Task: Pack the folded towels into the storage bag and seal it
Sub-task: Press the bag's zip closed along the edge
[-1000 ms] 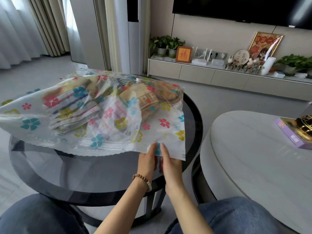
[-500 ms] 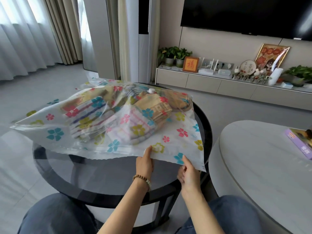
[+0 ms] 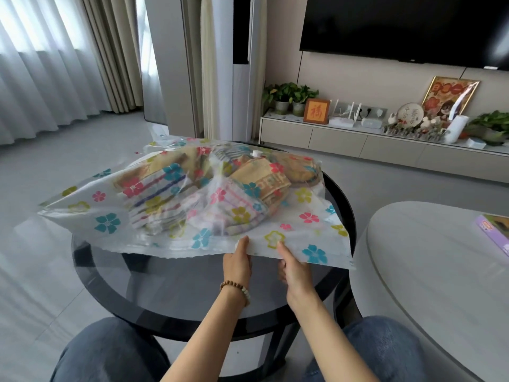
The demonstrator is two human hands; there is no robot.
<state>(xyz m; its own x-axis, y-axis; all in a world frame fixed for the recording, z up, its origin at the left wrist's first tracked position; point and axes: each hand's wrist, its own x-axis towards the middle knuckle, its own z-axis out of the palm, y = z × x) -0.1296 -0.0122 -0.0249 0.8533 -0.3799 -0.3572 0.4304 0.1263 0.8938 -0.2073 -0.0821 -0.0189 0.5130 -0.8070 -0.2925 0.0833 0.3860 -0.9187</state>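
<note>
A clear storage bag (image 3: 311, 232) printed with coloured flowers lies across a round dark glass table (image 3: 170, 293). Inside it are several folded towels (image 3: 198, 194), striped and tan, and a small white valve (image 3: 256, 153) sits on top of the bag. My left hand (image 3: 237, 264), with a bead bracelet on the wrist, pinches the bag's near edge. My right hand (image 3: 294, 267) pinches the same edge just to the right of it, thumb on top. The two hands are a short way apart.
A pale round table (image 3: 429, 274) stands close on the right with a purple box (image 3: 493, 232) on it. My knees in jeans are below the glass table. A low TV cabinet (image 3: 358, 142) with plants and ornaments runs along the far wall. Curtains hang at the left.
My hands were together at the bag's edge, then the right hand slid right; now they sit a little closer again on that edge. The view has tilted so the bag looks nearer the middle.
</note>
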